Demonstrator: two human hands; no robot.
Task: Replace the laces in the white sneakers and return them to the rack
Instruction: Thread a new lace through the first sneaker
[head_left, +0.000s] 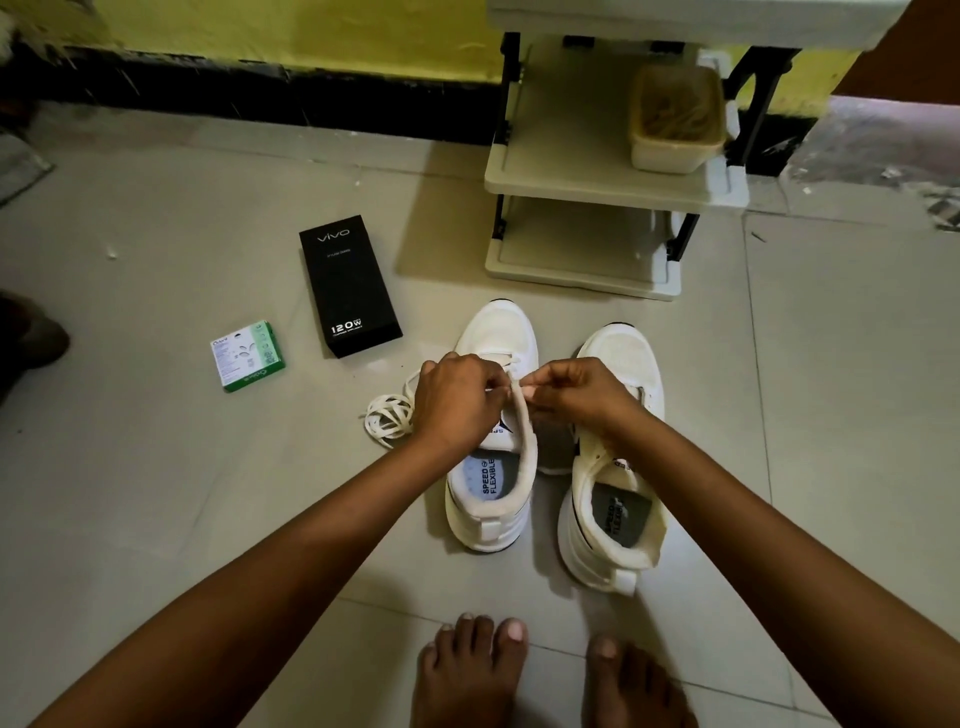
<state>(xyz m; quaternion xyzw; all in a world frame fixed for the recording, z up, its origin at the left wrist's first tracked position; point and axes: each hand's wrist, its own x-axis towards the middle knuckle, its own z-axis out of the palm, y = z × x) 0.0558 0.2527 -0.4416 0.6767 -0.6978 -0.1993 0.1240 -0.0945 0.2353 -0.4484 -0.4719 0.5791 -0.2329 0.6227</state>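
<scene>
Two white sneakers stand side by side on the tiled floor, toes pointing away from me. Over the left sneaker (493, 332) my left hand (457, 400) and my right hand (582, 395) meet, each pinching a white lace at the eyelets near the tongue. The right sneaker (618, 467) stands untouched, partly under my right forearm. A loose bundle of white lace (387, 418) lies on the floor just left of the left sneaker. The cream shoe rack (597, 176) stands beyond the sneakers.
A black phone box (348, 286) and a small green-and-white box (247, 356) lie on the floor to the left. A beige tub (675, 117) sits on the rack's middle shelf. My bare feet (545, 675) are at the bottom edge.
</scene>
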